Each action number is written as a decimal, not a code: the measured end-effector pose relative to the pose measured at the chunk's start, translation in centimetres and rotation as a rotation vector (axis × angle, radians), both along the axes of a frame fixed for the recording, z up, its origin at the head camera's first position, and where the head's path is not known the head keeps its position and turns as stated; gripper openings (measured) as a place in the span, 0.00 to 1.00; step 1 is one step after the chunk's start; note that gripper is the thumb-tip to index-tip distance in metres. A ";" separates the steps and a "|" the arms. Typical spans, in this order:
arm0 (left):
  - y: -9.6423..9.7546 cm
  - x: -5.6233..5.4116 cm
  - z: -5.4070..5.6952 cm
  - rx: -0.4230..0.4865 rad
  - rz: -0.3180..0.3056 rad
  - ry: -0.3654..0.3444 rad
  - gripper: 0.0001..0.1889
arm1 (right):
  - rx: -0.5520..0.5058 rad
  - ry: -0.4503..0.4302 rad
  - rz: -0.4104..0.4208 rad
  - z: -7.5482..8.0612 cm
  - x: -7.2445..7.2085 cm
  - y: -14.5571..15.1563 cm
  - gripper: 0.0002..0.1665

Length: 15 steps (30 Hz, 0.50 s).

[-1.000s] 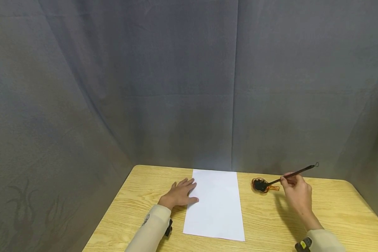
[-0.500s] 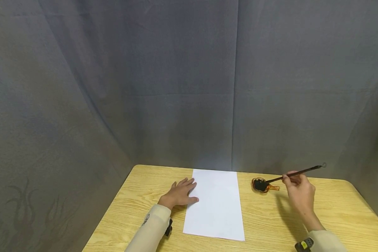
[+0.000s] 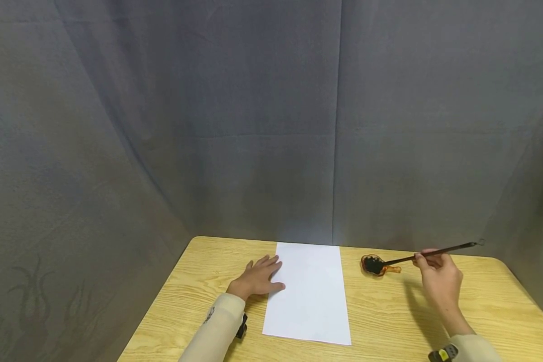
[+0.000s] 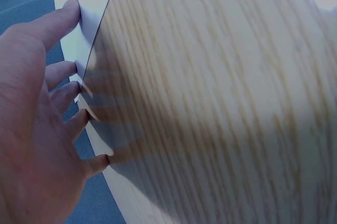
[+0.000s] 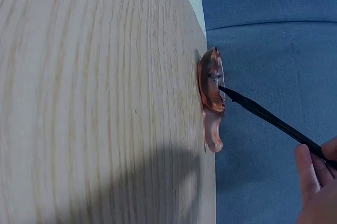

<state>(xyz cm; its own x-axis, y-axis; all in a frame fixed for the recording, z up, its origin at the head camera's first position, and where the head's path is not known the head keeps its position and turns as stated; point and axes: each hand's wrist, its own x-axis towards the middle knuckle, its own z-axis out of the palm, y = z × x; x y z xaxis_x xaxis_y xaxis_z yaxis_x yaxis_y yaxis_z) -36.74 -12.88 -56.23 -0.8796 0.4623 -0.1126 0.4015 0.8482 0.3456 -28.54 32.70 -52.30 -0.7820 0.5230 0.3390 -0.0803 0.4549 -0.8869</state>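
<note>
My left hand (image 3: 257, 277) lies spread at the left edge of a white sheet of paper (image 3: 309, 301), its fingertips and thumb on the sheet. In the left wrist view the fingers (image 4: 62, 23) are extended along the paper's edge. My right hand (image 3: 441, 281) pinches a dark-handled ink brush (image 3: 448, 250) with a small hanging loop at its end. The brush slants down to the left, and its black tip is at a small brown ink dish (image 3: 392, 269) with a stubby handle. Black ink (image 3: 372, 265) shows in the dish. The right wrist view has the brush tip (image 5: 227, 92) right at the dish's rim.
All this stands on a light wood-grain table (image 3: 380, 322) with rounded far corners. Grey cloth (image 3: 262, 125) hangs behind the table and along its sides. The dish is near the far edge, right of the paper.
My right hand has moved right and slightly toward me, and the brush has tilted lower, its tip staying at the dish. The left hand and paper have stayed in place.
</note>
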 end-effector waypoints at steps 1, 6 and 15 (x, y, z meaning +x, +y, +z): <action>0.0 -0.1 -0.1 0.004 0.000 0.000 0.42 | -0.005 -0.004 0.001 0.0 0.0 0.1 0.14; -0.1 -0.1 0.0 0.018 0.002 -0.008 0.42 | -0.013 -0.022 0.003 -0.2 0.1 0.4 0.13; 0.0 -0.3 -0.2 0.020 0.009 -0.006 0.42 | -0.031 -0.056 -0.007 -0.2 0.4 0.8 0.13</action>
